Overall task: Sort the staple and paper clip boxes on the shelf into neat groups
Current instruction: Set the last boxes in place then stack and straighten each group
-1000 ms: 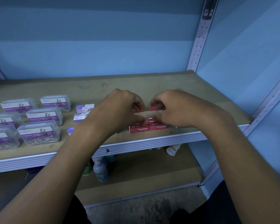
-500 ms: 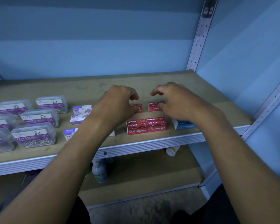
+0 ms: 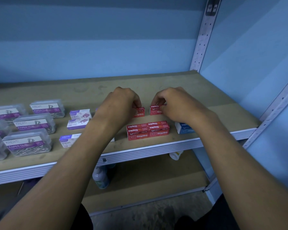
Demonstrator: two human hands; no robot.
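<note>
Clear paper clip boxes (image 3: 32,125) sit at the shelf's (image 3: 156,83) left end, purple staple boxes (image 3: 80,114) beside them. Mid-shelf, the left hand (image 3: 121,105) pinches one red staple box (image 3: 139,112) and the right hand (image 3: 176,103) pinches another (image 3: 155,110). A red staple block (image 3: 148,131) and a blue box (image 3: 184,128) lie by the front edge.

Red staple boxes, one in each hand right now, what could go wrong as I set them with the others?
1. The red block sits close to the shelf's front edge; a nudge could push boxes off.
2. The right wrist hangs over the blue box, also near the edge, and could drag it.
3. The left hand and right hand hide much of their red boxes, so alignment is hard to judge.
</note>
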